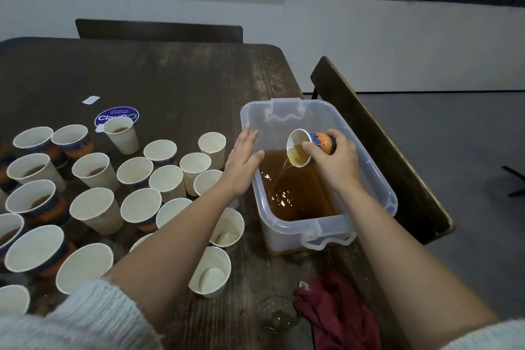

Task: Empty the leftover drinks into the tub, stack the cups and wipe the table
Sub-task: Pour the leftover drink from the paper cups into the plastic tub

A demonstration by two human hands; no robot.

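Tea is poured from a patterned cup (308,148), gripped by the right hand (335,163), into the tub (377,179); at nine o'clock, the left hand's (241,166) fingers (250,136) are held straight, empty.

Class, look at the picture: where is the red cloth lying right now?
In the head view, the red cloth lies crumpled on the table's near right part, just in front of the plastic tub.

We are working at a dark wooden table (176,74), its surface worn and streaked. On it stand many upright paper cups (136,179) at the left and a clear plastic tub (377,179) at the right edge. A red cloth (338,310) lies crumpled at the near edge, beside a wet patch (277,312); a round blue sticker (113,116) sits behind the cups.
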